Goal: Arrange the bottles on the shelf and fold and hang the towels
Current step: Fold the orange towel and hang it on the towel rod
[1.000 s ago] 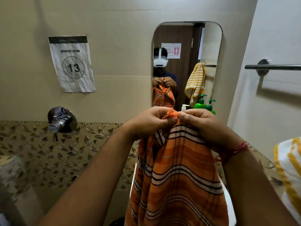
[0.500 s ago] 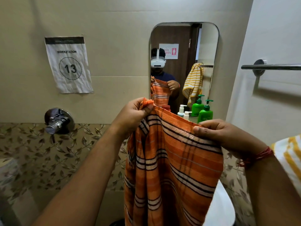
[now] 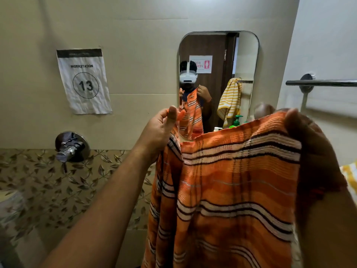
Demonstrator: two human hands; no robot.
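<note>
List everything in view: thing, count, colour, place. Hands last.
orange towel: 1, orange with white and dark stripes, held up at centre-right
yellow towel: 1, yellow and white, right edge
towel bar: 1, chrome, right wall
mirror: 1, back wall
green bottle: 1 showing, behind the orange towel
white bottle: 1, only its top shows
sign: 1, white, "13", back wall
tap: 1, chrome, left
left hand: pinches the towel's left corner
right hand: grips the towel's right corner
</note>
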